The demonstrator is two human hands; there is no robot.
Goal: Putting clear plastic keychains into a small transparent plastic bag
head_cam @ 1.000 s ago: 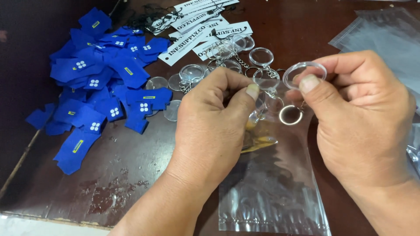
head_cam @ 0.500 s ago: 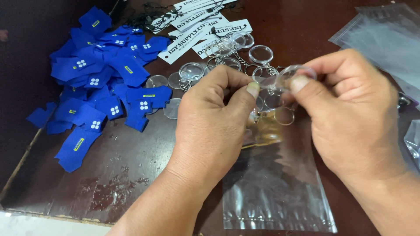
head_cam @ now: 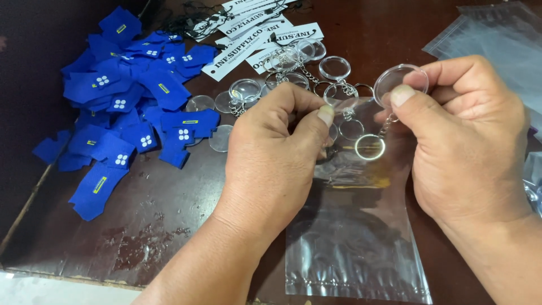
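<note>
Over the dark wooden tabletop (head_cam: 395,34), both hands work at the mouth of a clear plastic bag (head_cam: 353,237) lying flat between them. The right hand (head_cam: 468,141) pinches a round clear keychain disc (head_cam: 398,85) between thumb and forefinger; its short chain hangs down to a metal ring (head_cam: 370,147), which dangles just above the bag's top edge. Half a second earlier the disc sat lower and closer to the left hand, partly hidden behind the fingers; now it is lifted up and to the right, ring hanging free and clearly visible. The left hand (head_cam: 276,152) is curled, thumb pressed to fingertips at the bag's opening; its grip looks closed on the bag's edge, though the plastic there is hard to make out. Its position is unchanged. Beyond the hands lie more clear keychains (head_cam: 293,73), white printed cards (head_cam: 265,34), and to the left a heap of blue fabric pieces (head_cam: 135,107). More plastic bags (head_cam: 497,39) lie at upper right.
</note>
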